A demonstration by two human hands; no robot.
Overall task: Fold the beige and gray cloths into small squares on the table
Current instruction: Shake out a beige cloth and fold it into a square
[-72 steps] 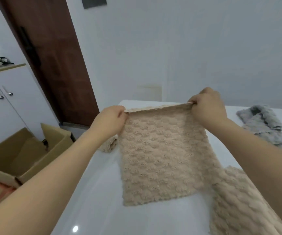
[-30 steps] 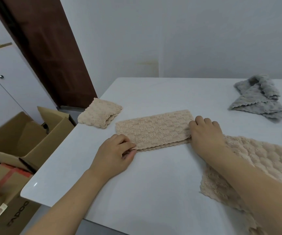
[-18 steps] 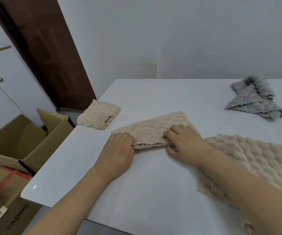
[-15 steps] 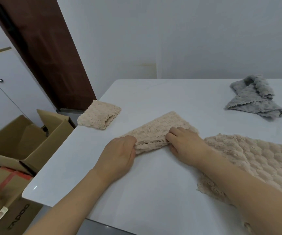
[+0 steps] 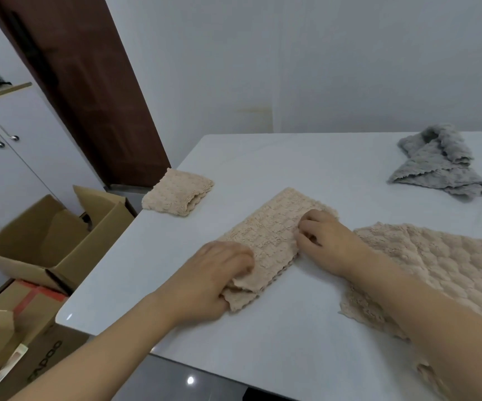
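Note:
A beige cloth [image 5: 271,227], folded into a long strip, lies slanted on the white table [image 5: 277,328]. My left hand [image 5: 213,282] grips its near end, which is bunched under the fingers. My right hand [image 5: 323,241] presses on the strip's right side with its fingers curled on the fabric. A second beige cloth [image 5: 177,192], folded into a small square, sits at the table's far left corner. A third beige cloth [image 5: 451,267] lies unfolded under my right forearm. A crumpled gray cloth [image 5: 439,166] rests at the far right.
Open cardboard boxes [image 5: 51,241] stand on the floor left of the table, close to its left edge. A brown door [image 5: 89,82] and white cabinets [image 5: 8,157] are behind them. A white wall runs along the table's far side.
The beige cloth, held up in the air earlier, was laid down as a folded strip. Both hands then turned it from lying across to slanting, and my left hand pulled its end nearer.

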